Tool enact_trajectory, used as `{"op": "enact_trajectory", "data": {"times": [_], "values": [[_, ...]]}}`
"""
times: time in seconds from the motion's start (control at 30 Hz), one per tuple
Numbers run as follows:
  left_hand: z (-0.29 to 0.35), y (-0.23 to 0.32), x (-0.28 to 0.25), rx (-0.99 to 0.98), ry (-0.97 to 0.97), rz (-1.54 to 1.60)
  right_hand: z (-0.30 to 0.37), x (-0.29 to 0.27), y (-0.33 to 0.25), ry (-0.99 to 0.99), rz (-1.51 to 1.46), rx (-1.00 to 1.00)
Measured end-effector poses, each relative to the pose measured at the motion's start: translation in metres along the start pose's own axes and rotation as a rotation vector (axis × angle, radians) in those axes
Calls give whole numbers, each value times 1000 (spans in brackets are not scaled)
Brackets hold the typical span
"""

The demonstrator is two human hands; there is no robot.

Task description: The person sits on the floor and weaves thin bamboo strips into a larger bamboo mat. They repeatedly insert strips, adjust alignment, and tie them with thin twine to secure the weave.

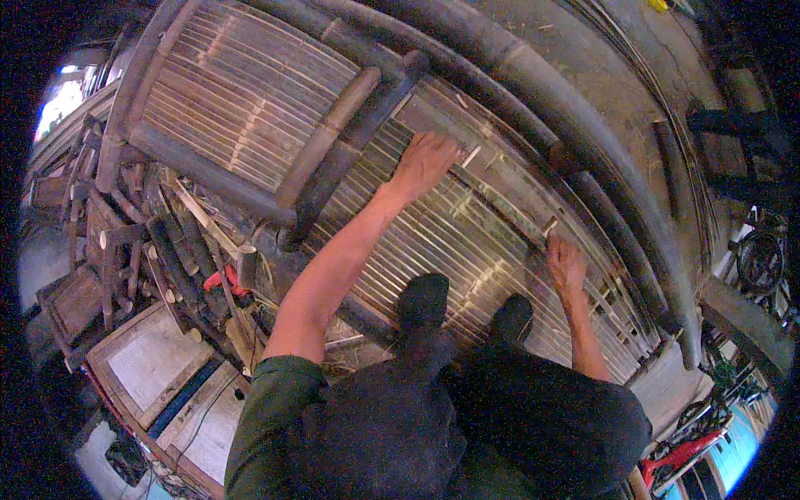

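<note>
A slatted bamboo panel [392, 221] lies under my feet, framed by thick dark poles. A long, dark, narrow bar [500, 202] spans the space between my hands, with a short pale stub near each end. My left hand [427, 162] is closed around its far-left end, beside one stub. At the right end, beside the other stub, the fingers of my right hand [567, 260] are curled round the bar. What kind of piece it is, I cannot make out. My dark shoes [422, 300] stand on the slats.
Another slatted section [250, 96] rises at the upper left. Thick bamboo poles [533, 71] curve along the far side. Cut bamboo lengths [179, 250] and a red tool [227, 282] lie to the left, near a wooden-framed panel [158, 354]. A red object [683, 458] is at the lower right.
</note>
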State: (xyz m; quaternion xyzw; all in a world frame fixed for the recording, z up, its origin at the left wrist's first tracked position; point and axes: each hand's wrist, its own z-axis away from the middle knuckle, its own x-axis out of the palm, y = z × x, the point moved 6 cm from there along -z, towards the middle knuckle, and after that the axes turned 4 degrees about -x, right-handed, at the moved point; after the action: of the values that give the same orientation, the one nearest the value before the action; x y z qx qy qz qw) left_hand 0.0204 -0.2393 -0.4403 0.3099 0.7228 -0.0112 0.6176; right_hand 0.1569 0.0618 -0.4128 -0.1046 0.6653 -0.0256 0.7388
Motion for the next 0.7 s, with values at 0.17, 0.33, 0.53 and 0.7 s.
{"op": "enact_trajectory", "data": {"times": [0.17,0.33,0.53,0.7], "values": [[1,-5,13,73,-92,298,8,13,16,-213,-289,253],[15,-55,40,-6,-375,112,14,-18,15,-175,-206,349],[1,-51,62,57,-375,-1,24,-4,38,13,-135,229],[6,-70,58,22,-356,-62,31,-1,28,-42,-50,337]]}}
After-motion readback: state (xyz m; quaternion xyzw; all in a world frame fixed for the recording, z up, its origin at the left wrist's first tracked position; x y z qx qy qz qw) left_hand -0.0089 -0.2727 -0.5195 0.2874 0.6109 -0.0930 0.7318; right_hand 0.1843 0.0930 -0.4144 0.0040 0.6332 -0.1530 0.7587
